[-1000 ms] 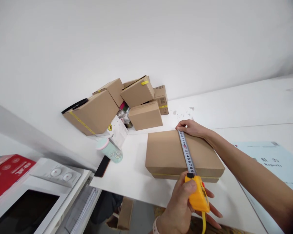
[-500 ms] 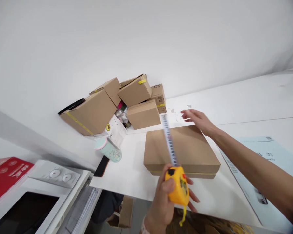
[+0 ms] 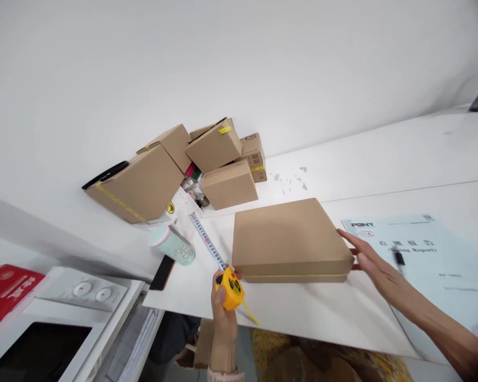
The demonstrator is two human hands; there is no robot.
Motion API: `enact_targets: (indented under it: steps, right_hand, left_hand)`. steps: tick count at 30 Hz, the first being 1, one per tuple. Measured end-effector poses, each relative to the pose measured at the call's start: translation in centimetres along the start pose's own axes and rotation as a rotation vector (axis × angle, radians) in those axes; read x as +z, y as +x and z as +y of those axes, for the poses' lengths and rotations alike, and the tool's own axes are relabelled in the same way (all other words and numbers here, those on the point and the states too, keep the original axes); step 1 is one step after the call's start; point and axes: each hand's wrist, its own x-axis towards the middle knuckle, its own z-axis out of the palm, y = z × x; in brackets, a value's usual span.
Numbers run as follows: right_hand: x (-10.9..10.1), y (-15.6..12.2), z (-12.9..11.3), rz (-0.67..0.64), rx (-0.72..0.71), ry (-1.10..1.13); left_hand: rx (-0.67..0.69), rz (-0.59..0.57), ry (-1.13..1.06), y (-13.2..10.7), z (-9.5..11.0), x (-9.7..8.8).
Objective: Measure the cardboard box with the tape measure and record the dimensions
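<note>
My left hand is wrapped around a yellow tape measure, just off the front left corner of a closed cardboard box. Its metal blade sticks out toward the back left, numbers facing up. A yellow strap dangles from the case. At the right end of that box, my right hand rests with its fingers spread against the side near the front corner. Some left fingertips are hidden behind the tape measure.
Several cardboard boxes are stacked against the wall at the back left. A mint tumbler lies by a dark phone-like slab. To the right is a pale blue report with a black pen. A microwave stands at lower left.
The tape measure moved left, from above the box to beside its left end, with its blade swinging left. My right hand came down from the back edge to the box's right end.
</note>
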Motion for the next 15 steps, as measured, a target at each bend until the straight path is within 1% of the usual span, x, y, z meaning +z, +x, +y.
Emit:
enact_targets:
  steps: [2, 5, 7, 8, 11, 13, 14, 15]
  right_hand:
    - [-0.3, 0.0, -1.2, -0.01, -0.074, -0.008]
    - [-1.5, 1.0, -3.7, 0.088, -0.083, -0.003]
    - [-2.1, 2.1, -5.2, 0.171, -0.028, -0.025]
    - [-2.3, 2.7, -5.8, 0.186, 0.02, -0.035]
    - [-2.5, 4.5, -7.1, 0.129, 0.167, -0.04]
    - [-2.4, 5.4, -7.7, 0.084, 0.234, -0.035]
    - [-2.3, 5.7, -8.0, 0.077, 0.256, -0.034]
    - [-2.3, 6.0, -8.3, 0.079, 0.268, -0.036]
  left_hand:
    - [0.015, -0.025, -0.014, 0.2, 0.7, 0.5]
    - [0.086, -0.042, -0.051, 0.7, 2.6, 1.8]
    - [0.111, -0.058, -0.074, 1.1, 3.9, 2.8]
    - [0.116, -0.07, -0.077, 1.2, 4.4, 3.3]
    - [0.167, -0.103, -0.015, 0.6, 5.5, 4.1]
    - [0.234, -0.142, 0.056, -0.7, 5.7, 3.9]
    - [0.251, -0.183, 0.087, -1.6, 5.6, 3.8]
    - [0.246, -0.252, 0.111, -2.5, 5.3, 3.7]
